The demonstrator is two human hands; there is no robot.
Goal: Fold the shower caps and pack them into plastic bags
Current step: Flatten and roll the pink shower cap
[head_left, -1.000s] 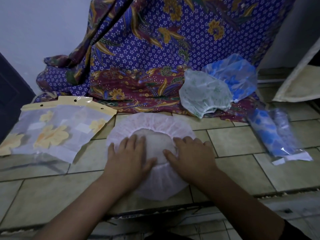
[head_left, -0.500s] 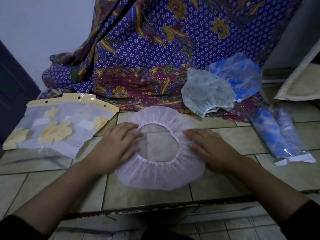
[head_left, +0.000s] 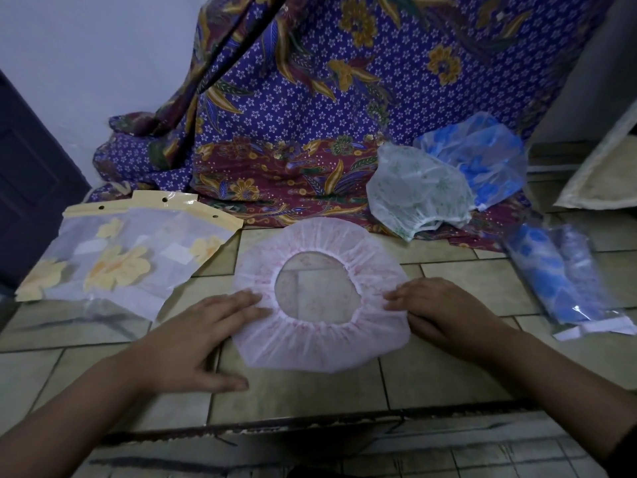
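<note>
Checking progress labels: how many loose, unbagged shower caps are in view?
3: pink cap flat on the tiles between left hand and right hand; green-print cap on the batik cloth, back right; blue cap behind it. The bag at right may hide more.

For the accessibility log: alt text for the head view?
A left hand and right hand rest on the edges of a pink shower cap lying opening-up on a tiled surface. Printed bags lie left, a bagged blue cap right, two loose caps on patterned cloth behind.
</note>
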